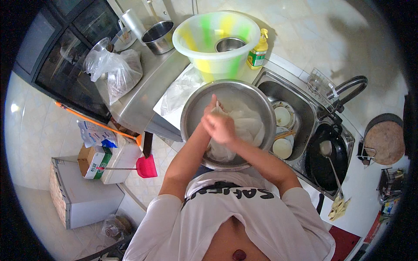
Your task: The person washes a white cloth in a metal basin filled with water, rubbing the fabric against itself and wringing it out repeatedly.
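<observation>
A large round metal basin [228, 85] stands before me at the counter's front edge. Wet, whitish cloth [246, 130] lies bunched inside it, in what looks like cloudy water. My left hand [214, 106] is over the basin with part of the cloth rising against its fingers. Crossing close in front of it, my right hand [220, 127] is curled and slightly blurred, and it hides part of the left hand and the cloth. Whether the right fingers hold cloth cannot be seen.
Behind the basin stand a striped plastic tub [209, 62] and a yellow pump bottle [258, 53]. At right, a steel sink [302, 98] holds dishes, and a black wok [313, 156] with a ladle sits beside it. A plastic bag [125, 71] rests on the left counter.
</observation>
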Demonstrator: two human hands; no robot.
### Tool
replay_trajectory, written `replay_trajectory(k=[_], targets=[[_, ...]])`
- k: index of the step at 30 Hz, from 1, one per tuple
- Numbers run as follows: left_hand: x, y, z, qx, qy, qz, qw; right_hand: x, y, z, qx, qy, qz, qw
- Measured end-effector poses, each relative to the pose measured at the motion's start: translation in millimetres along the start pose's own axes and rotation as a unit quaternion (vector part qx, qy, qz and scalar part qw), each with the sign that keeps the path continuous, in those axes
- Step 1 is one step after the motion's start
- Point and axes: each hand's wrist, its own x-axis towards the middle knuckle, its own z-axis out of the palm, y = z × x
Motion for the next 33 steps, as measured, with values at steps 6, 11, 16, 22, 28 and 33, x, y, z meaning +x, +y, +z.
replay_trajectory(k=[6,11,16,22,28,33], targets=[[-10.4,-19.6,34.8,0.062,0.105,0.019,0.992,26.7,81.8,-7.8,0.023,0.022,0.141,0.99],[-25.3,13.0,34.4,0.116,0.17,-0.002,0.979,41.1,113.8,-41.4,0.043,0.013,0.223,0.974],[-31.9,40.8,3.3,0.071,0.187,0.101,0.975,54.1,111.1,-86.1,0.25,-0.011,0.254,0.934],[-39.5,48.6,12.6,0.523,0.21,0.265,0.782,74.5,70.9,-115.2,0.424,-0.063,0.215,0.878],[-31.7,35.4,53.2,0.582,0.012,0.261,0.77,83.7,29.0,-95.8,0.396,-0.166,0.142,0.892],[-51.9,55.6,48.7,0.311,0.107,0.139,0.934,68.1,57.5,-106.3,0.026,-0.153,0.068,0.985]])
